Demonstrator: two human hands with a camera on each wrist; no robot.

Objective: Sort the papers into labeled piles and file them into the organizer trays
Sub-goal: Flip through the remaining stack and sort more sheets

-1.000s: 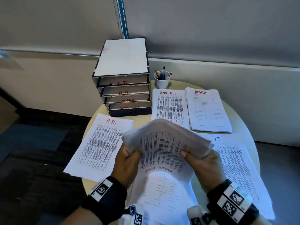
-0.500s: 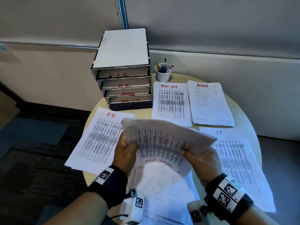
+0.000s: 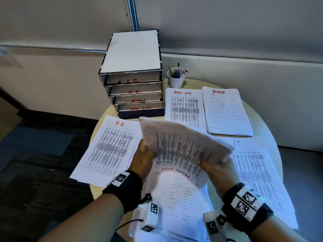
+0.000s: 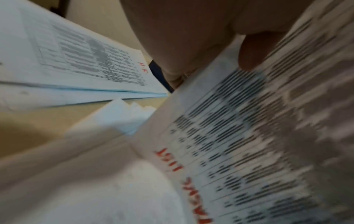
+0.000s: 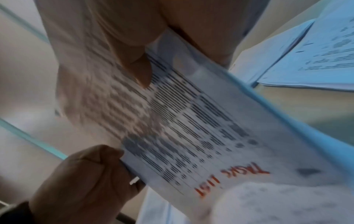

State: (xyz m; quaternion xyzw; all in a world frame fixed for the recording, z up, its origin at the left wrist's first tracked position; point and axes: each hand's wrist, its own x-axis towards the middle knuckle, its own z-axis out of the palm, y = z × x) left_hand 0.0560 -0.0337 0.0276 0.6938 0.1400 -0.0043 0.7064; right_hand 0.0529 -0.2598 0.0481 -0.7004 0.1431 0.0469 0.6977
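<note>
Both hands hold one sheaf of printed papers (image 3: 181, 147) above the round table, its near end headed "TASKS LIST" in red. My left hand (image 3: 142, 158) grips its left edge and my right hand (image 3: 215, 167) pinches its right edge, thumb on top. The wrist views show the same sheaf (image 4: 249, 136) (image 5: 182, 128) up close and blurred. Sorted piles lie on the table: H.R. (image 3: 108, 147), TASKS LIST (image 3: 184, 109), ADMIN (image 3: 227, 110), IT (image 3: 258, 175). An unsorted pile (image 3: 178, 206) lies under the sheaf. The tray organizer (image 3: 134, 79) stands at the back left.
A white cup of pens (image 3: 175, 76) stands right of the organizer. The table's edge (image 3: 277, 154) curves close behind the IT pile. The H.R. pile overhangs the left edge above dark carpet (image 3: 35, 172). A wall runs behind.
The sheaf has turned, its left end lifted and its far edge now nearer the organizer. Both hands kept their grip. The head view has dropped a little.
</note>
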